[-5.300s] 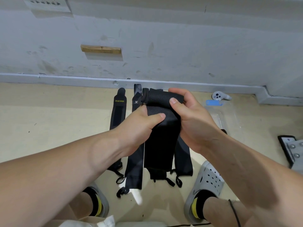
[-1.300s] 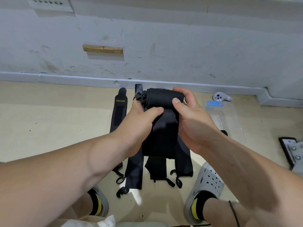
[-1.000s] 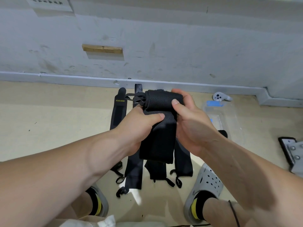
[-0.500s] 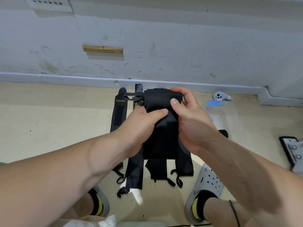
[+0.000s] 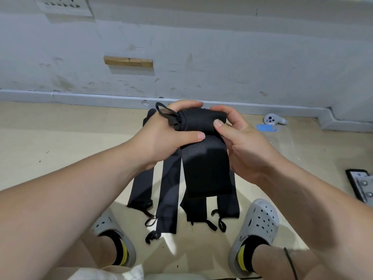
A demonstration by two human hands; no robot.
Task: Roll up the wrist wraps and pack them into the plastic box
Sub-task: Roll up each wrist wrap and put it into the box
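wrist wrap (image 5: 202, 122) is up in the air above the floor (image 5: 60, 142), partly rolled; the roll lies sideways between both hands, its free tail (image 5: 207, 170) hanging straight down toward us. left hand (image 5: 161, 138) grips the roll's left end, thumb across the front, fingers curled over the top; right hand (image 5: 248, 146) pinches the right end, thumb in front, fingers behind. We read that grip as tension control: both ends clamped so the coil can't loosen or skew while the tail feeds in; gravity holds the tail flat. thumb loop (image 5: 164, 112) pokes out at the roll's left end, so we judge rolling began at the loop end, closure end last. A good part of the wrap is not yet wound; nothing packed that we can see.

Four flat wraps (image 5: 168, 190) lie side by side on the floor under the hands, loops toward us; parallel layout likely for picking one at a time; their far ends are covered by the hands and the held wrap. plastic box (image 5: 282, 138) sits on the floor to the right, near; it's clear and partly behind the right hand, so we can't tell lid state or contents; blue label (image 5: 266, 127) at its far end. white controller (image 5: 275, 119) lies beyond it by the wall. dark item (image 5: 361, 184) with metal studs is cut off at the right edge; can't identify.
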